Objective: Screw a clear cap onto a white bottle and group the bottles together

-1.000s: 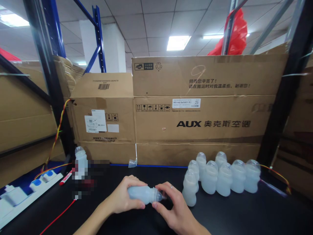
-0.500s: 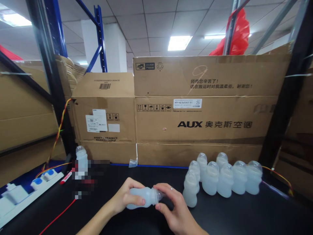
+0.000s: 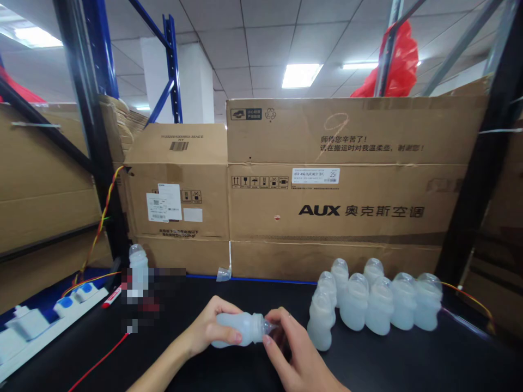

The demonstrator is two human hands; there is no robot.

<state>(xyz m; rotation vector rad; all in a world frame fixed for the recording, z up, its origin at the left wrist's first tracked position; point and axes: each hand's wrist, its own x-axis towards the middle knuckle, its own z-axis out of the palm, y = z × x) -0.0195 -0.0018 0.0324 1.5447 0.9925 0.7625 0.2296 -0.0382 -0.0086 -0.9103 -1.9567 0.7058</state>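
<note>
A translucent baby bottle (image 3: 241, 328) lies on its side in my left hand (image 3: 208, 329), with the thumb across its body and the fingers beneath. Its ribbed collar (image 3: 257, 328) and clear nipple (image 3: 268, 326) point right. My right hand (image 3: 296, 348) closes thumb and fingers around the nipple's tip; the far end is hidden by the fingers. Just right of that hand, several more baby bottles (image 3: 379, 307) stand upright in a group, with clear domed covers on top.
Another capped bottle (image 3: 139, 267) stands at the back left near a red-and-white marker (image 3: 112, 296). A white power strip (image 3: 53, 332) runs along the left edge. A small clear cup (image 3: 223, 274) lies against the cardboard (image 3: 347, 223) behind the black table (image 3: 196, 375).
My right hand has slid slightly right, from the collar to the nipple's tip, so the collar shows more fully. My left hand keeps the bottle in place. The camera view has shifted a little.
</note>
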